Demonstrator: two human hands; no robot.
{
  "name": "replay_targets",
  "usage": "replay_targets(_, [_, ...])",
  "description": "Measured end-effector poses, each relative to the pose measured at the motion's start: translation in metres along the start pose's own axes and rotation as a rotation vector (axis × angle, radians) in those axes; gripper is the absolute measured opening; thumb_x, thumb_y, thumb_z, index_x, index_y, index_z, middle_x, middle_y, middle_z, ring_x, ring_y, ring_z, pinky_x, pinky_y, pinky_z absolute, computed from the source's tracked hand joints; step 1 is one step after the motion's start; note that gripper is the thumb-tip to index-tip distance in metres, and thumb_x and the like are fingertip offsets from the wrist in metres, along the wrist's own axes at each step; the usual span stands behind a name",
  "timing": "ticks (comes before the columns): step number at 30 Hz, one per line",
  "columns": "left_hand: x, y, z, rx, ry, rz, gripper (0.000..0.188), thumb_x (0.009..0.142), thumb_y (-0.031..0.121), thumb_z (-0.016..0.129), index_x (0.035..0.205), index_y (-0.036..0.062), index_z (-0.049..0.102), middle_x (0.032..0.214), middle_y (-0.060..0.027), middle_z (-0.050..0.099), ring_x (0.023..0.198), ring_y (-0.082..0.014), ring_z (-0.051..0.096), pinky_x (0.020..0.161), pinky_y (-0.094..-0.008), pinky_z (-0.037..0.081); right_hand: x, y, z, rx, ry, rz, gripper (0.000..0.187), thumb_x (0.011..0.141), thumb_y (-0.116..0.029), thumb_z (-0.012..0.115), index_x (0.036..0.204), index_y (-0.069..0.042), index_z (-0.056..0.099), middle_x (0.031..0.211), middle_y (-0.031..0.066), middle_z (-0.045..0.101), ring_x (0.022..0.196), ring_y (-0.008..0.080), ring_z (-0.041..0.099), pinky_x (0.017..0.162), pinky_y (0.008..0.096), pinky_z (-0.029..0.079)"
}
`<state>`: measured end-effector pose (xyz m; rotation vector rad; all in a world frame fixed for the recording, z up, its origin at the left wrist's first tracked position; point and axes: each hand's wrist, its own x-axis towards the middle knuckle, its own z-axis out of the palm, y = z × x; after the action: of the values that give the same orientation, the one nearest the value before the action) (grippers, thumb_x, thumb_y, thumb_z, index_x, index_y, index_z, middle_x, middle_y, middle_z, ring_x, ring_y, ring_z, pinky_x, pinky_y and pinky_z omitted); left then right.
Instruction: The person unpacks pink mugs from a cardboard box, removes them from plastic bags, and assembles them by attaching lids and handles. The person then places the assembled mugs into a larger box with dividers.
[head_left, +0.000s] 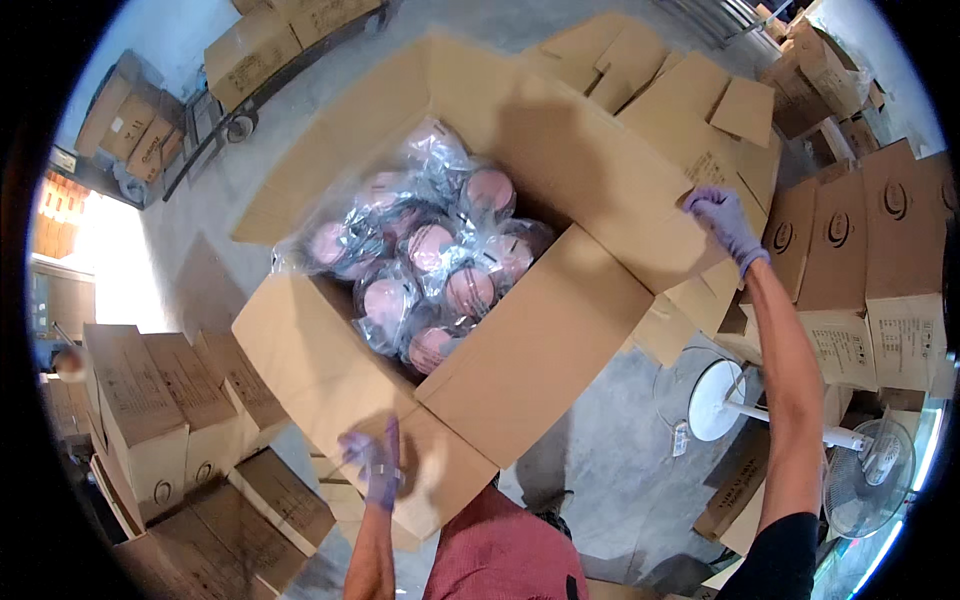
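A large open cardboard box (540, 335) stands before me with its flaps folded outward. Inside lie several pink round-topped items (430, 248), each wrapped in a clear plastic bag; their exact kind is hidden by the wrapping. My right hand (722, 222), in a thin purple glove, has its fingers curled round the outer corner of the far right flap. My left hand (376, 468), gloved the same way and a little blurred, is over the near left flap with thumb and fingers spread. Whether it touches the cardboard I cannot tell.
Flattened cardboard sheets (690, 110) lie beyond the box. Tall cartons (835, 260) line the right side, and more cartons (150, 420) are stacked at left. A white fan (868, 470) lies at lower right. A wheeled cart (240, 127) carries boxes at the far left.
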<state>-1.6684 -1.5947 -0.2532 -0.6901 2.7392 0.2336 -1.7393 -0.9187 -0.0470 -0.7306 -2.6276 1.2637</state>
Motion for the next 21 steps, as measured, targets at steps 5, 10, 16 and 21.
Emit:
replay_targets(5, [0.047,0.142,0.021,-0.219,-0.076,-0.331,0.122,0.064,0.081,0.068,0.140,-0.0079,0.031,0.133,-0.0293,0.046,0.117,-0.0450,0.050,0.090,-0.0584,0.045,0.023,0.045,-0.008,-0.368,0.068,0.014,0.019,0.082,-0.018,0.063,0.097,-0.007,0.066,0.090,0.0032,0.064,0.077,0.0143,0.056,0.069,0.0306,0.045])
replay_targets(10, [0.062,0.114,0.066,-0.927,-0.296,-0.037,0.080,0.073,0.054,0.081,0.111,-0.0123,0.059,0.099,-0.0215,0.069,0.091,-0.0346,0.066,0.078,-0.0410,0.052,-0.003,0.053,0.065,-1.131,0.298,0.063,0.052,0.090,-0.043,0.055,0.134,-0.016,0.051,0.150,0.0220,0.034,0.139,0.0403,0.032,0.107,0.0614,0.028])
replay_targets(16, [0.087,0.007,0.063,-0.597,-0.489,0.374,0.033,0.084,0.031,0.069,0.080,-0.0018,0.069,0.067,-0.0151,0.068,0.059,-0.0227,0.064,0.055,-0.0389,0.050,-0.035,0.092,0.104,-0.754,-0.073,0.139,0.074,0.088,-0.064,0.050,0.129,-0.003,0.053,0.141,0.0268,0.046,0.128,0.0403,0.048,0.105,0.0470,0.038])
replay_targets(21, [0.073,-0.016,0.025,-0.749,-0.540,0.195,0.015,0.084,0.012,0.067,0.075,-0.0005,0.066,0.069,-0.0074,0.067,0.062,-0.0200,0.066,0.054,-0.0355,0.053,-0.138,0.120,0.170,-0.061,-0.458,0.432,0.073,0.096,-0.063,0.038,0.142,-0.007,0.045,0.141,0.0192,0.050,0.127,0.0319,0.050,0.111,0.0379,0.033])
